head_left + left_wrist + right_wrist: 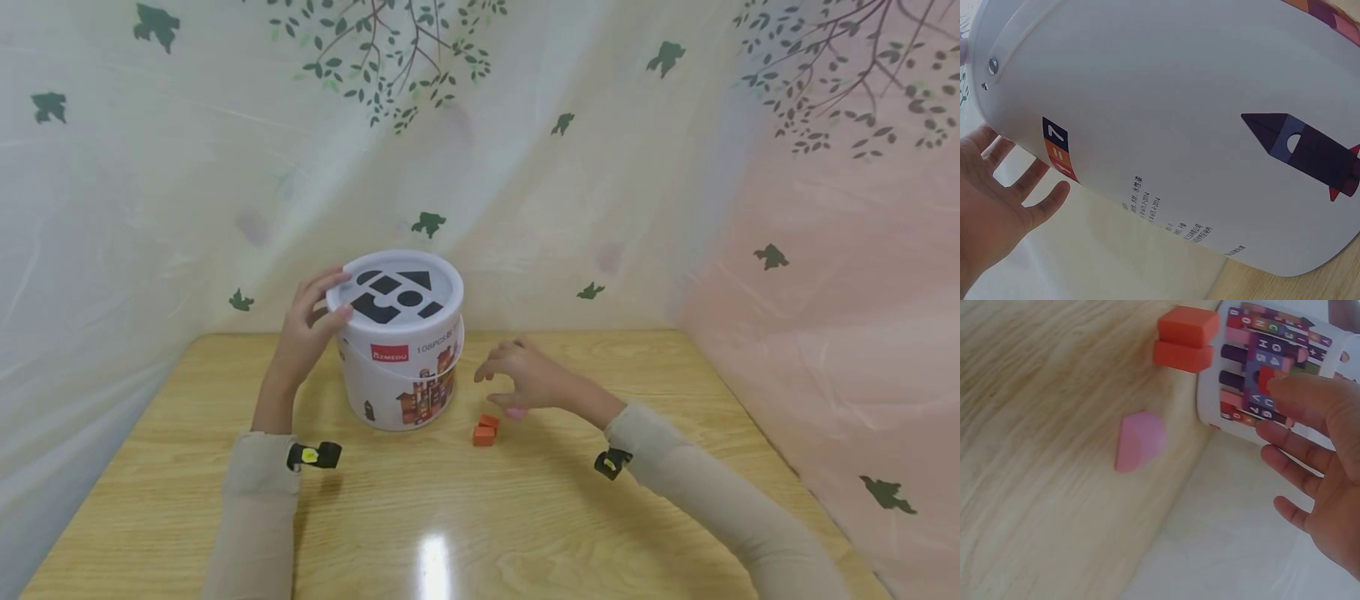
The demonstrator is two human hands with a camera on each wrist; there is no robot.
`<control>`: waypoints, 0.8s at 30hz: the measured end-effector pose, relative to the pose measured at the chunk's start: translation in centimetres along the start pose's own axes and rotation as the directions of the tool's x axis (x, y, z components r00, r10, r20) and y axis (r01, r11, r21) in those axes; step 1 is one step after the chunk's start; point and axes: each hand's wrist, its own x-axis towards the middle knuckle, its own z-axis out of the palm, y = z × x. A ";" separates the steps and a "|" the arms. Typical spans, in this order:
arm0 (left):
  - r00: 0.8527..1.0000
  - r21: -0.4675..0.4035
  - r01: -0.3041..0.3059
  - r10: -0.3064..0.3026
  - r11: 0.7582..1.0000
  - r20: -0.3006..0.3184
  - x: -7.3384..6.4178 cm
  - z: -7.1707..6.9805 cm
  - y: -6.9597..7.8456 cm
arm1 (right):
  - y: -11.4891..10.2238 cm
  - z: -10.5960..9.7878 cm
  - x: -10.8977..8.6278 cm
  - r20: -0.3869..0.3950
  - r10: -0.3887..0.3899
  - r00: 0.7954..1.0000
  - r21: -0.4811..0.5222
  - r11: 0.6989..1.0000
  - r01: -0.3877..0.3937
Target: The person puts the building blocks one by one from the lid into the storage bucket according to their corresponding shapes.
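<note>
A white bucket (397,392) with a thin handle and printed block pictures stands upright on the table. Its white lid (345,293) bears dark shapes, among them a triangle and a circle. My left hand (302,333) rests on the lid's left edge, fingertips over the rim; the left wrist view shows its fingers spread along the bucket's side. Right of the bucket, my right hand (528,375) hovers with loosely bent fingers and nothing between them. Below its fingers lie two orange blocks (483,436), one against the other, and a pink block (1140,440), partly hidden by the hand in the head view.
The wooden table (390,517) runs back to a pale hanging cloth (525,233) printed with leaves and birds. The cloth also closes off both sides. Each wrist wears a small dark strapped device.
</note>
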 end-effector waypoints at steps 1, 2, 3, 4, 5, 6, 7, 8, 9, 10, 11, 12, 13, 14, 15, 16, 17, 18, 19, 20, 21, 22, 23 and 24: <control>1.000 -0.002 -0.001 0.001 1.000 0.000 0.0 0.0 0.0 | 0.0 0.2 -0.1 0.016 0.003 1.000 0.005 1.000 -0.003; 1.000 -0.003 -0.002 0.002 1.000 0.001 0.0 0.0 0.0 | 0.0 0.4 -0.1 0.031 0.006 0.999 0.011 1.000 -0.007; 1.000 -0.003 -0.001 0.001 1.000 0.001 0.0 0.0 0.0 | -0.1 0.6 -0.2 0.049 0.015 0.999 0.019 1.000 -0.016; 1.000 -0.003 -0.001 0.001 1.000 0.001 0.0 0.0 0.0 | -0.1 0.7 -0.2 0.064 0.023 0.998 0.030 0.999 -0.025; 1.000 -0.004 -0.001 0.001 1.000 0.002 0.0 0.0 0.0 | -0.2 0.9 -0.3 0.076 0.026 0.997 0.033 0.999 -0.029; 1.000 -0.005 0.000 0.000 1.000 0.001 0.0 0.0 0.0 | -0.3 1.1 -0.3 0.087 0.029 0.996 0.036 0.999 -0.033; 1.000 -0.006 0.000 0.000 1.000 0.001 0.0 0.0 0.0 | -0.3 1.2 -0.3 0.098 0.032 0.995 0.039 0.999 -0.036; 1.000 -0.005 0.001 -0.001 1.000 0.001 0.0 0.0 0.0 | -0.4 1.3 -0.4 0.107 0.035 0.994 0.037 0.999 -0.039; 1.000 -0.005 0.001 -0.001 1.000 0.001 0.0 0.0 0.0 | -0.5 1.5 -0.5 0.115 0.036 0.993 0.034 0.999 -0.040; 1.000 -0.007 0.001 -0.001 1.000 0.000 -0.1 0.0 0.0 | -0.5 1.7 -0.5 0.123 0.032 0.992 0.034 0.999 -0.036; 1.000 -0.007 0.002 -0.002 1.000 0.000 -0.1 0.0 0.0 | -0.5 1.9 -0.6 0.132 0.027 0.991 0.031 0.999 -0.031; 1.000 -0.008 0.002 -0.002 1.000 0.000 -0.1 0.0 0.0 | -0.5 2.1 -0.6 0.139 0.021 0.990 0.026 0.999 -0.025; 1.000 -0.007 0.002 -0.002 1.000 0.000 -0.1 0.0 0.0 | -0.5 2.2 -0.7 0.147 0.016 0.989 0.025 1.000 -0.020; 1.000 -0.006 0.002 -0.002 1.000 0.001 -0.1 0.0 0.0 | -0.5 2.3 -0.7 0.155 0.011 0.988 0.021 1.000 -0.015; 1.000 -0.007 0.002 -0.002 1.000 0.001 -0.1 0.0 0.0 | -0.5 2.5 -0.8 0.162 0.006 0.987 0.022 1.000 -0.009; 1.000 -0.006 0.001 -0.001 1.000 0.001 -0.1 0.0 0.0 | -0.5 2.6 -0.8 0.170 0.000 0.986 0.020 1.000 -0.004; 1.000 -0.005 0.001 -0.001 1.000 0.002 -0.1 0.0 0.0 | -0.5 2.6 -0.9 0.174 -0.005 0.985 0.012 1.000 0.003; 1.000 -0.005 0.000 0.000 1.000 0.001 -0.1 0.0 0.0 | -0.6 2.7 -0.9 0.175 -0.011 0.984 0.007 1.000 0.010; 1.000 -0.004 -0.001 0.001 1.000 0.001 0.0 0.0 0.0 | -0.6 2.7 -1.0 0.178 -0.017 0.984 -0.001 1.000 0.018; 1.000 -0.001 -0.001 0.001 1.000 0.002 0.0 0.0 0.0 | -0.6 2.8 -1.0 0.177 -0.025 0.984 -0.008 1.000 0.027; 1.000 -0.002 -0.002 0.002 1.000 0.002 0.0 0.0 0.0 | -0.6 2.8 -1.1 0.176 -0.033 0.984 -0.013 0.999 0.035; 1.000 -0.002 -0.003 0.003 1.000 0.002 0.0 0.0 0.0 | -0.6 2.8 -1.1 0.175 -0.038 0.984 -0.022 0.999 0.042; 1.000 -0.002 -0.004 0.004 1.000 0.002 0.0 0.0 0.0 | -0.6 2.9 -1.1 0.174 -0.045 0.984 -0.031 0.998 0.051; 1.000 -0.001 -0.004 0.004 1.000 0.002 0.0 0.0 0.0 | -0.6 3.0 -1.1 0.174 -0.049 0.984 -0.036 0.998 0.056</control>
